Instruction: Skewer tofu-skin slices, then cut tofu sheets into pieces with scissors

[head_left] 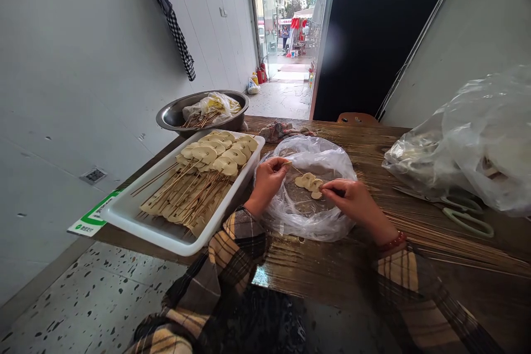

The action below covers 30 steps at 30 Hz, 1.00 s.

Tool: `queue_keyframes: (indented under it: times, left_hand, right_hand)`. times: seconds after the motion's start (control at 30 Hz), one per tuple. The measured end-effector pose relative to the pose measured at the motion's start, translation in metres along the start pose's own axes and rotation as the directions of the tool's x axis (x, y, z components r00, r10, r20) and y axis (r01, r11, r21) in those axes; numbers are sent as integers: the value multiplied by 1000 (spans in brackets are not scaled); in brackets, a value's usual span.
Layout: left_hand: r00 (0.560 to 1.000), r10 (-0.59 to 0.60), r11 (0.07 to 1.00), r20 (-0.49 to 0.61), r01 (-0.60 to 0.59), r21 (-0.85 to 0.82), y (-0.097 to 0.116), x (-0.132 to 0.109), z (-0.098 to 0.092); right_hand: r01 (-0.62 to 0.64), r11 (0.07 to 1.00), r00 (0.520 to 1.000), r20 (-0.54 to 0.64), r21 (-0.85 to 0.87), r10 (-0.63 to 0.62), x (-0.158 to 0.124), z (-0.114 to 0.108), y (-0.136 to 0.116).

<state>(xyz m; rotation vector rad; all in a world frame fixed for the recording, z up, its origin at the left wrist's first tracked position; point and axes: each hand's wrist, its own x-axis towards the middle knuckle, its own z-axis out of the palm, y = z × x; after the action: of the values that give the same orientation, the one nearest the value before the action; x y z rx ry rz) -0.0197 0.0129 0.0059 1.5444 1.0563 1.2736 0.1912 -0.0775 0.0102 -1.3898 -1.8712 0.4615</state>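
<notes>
My left hand [269,180] is closed in a pinch on the tip of a thin bamboo skewer [295,168]. A folded beige food piece [309,183] is threaded on that skewer, over a clear plastic bag [307,215] spread on the wooden table [365,265]. My right hand [350,199] pinches the piece at its right end, fingers pressed together. Both sleeves are plaid.
A white tray [136,221] of finished skewers lies to the left. Behind it stands a metal bowl [174,116] holding a bag with sticks. Loose skewers [456,240] and scissors [467,220] lie at right under a big crumpled plastic bag [477,138]. An open doorway is ahead.
</notes>
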Motion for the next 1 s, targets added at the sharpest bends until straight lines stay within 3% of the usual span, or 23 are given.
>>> queue_keyframes:
  times: [0.27, 0.47, 0.83, 1.0]
  left_hand:
    - [997, -53, 981, -59, 41, -188, 2, -1, -1]
    - [995, -71, 976, -68, 55, -210, 3, -1, 0]
    - [999, 49, 995, -13, -48, 84, 0, 0, -1]
    - [996, 66, 991, 57, -72, 113, 0, -1, 0]
  right_hand:
    - [-6, 1000, 999, -42, 24, 7, -3, -7, -3]
    - [22, 1000, 1000, -17, 8, -22, -3, -7, -3]
    - [16, 998, 1000, 9, -67, -15, -2, -4, 5]
    - [23, 998, 1000, 17, -64, -22, -2, -2, 5]
